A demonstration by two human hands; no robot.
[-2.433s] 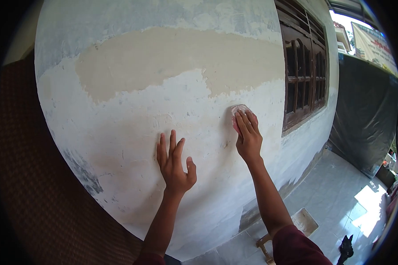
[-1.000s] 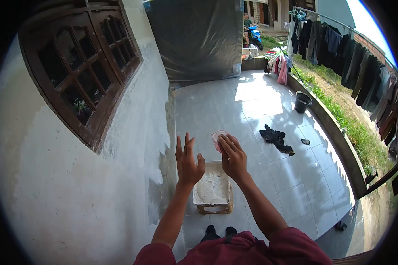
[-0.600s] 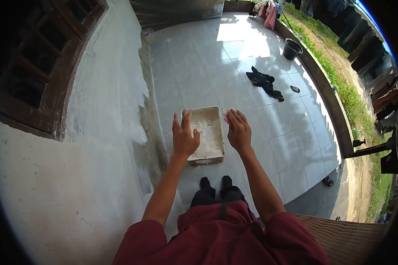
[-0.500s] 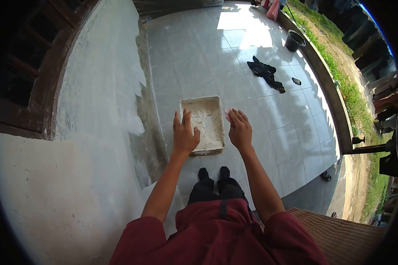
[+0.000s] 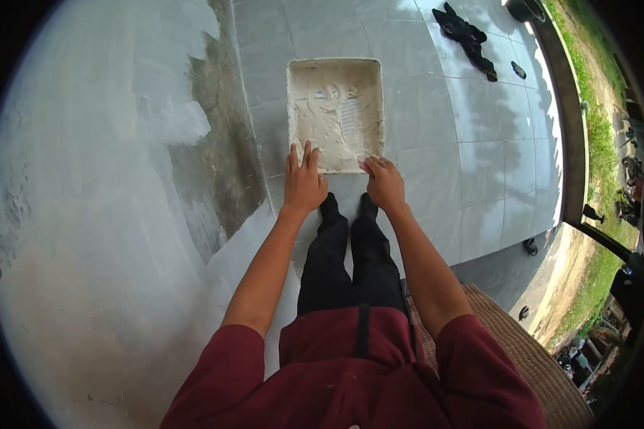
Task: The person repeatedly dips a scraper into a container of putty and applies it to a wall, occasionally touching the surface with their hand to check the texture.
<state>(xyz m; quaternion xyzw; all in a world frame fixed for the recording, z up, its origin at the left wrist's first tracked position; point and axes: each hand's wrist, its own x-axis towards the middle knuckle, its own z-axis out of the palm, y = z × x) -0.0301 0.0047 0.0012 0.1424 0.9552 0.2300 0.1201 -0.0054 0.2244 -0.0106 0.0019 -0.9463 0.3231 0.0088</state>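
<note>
Currently left hand point(image 5: 304, 184) hovers flat, fingers straight, right hand point(image 5: 385, 183) curled, its hold hidden, both at the near rim of the putty tray point(image 5: 290, 107) just beyond the fingertips; a shallow, edge-first scoop likely loads cleanest.

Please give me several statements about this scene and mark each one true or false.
The tray holds white paste. True.
The left hand lies flat on the wall. False: it reaches toward the tray's near edge, fingers stretched out.
A dark cloth lies on the tiled floor beyond the tray. True.
The tray stands on grass. False: it stands on the tiled floor.
The right hand is near the tray's near right corner. True.
</note>
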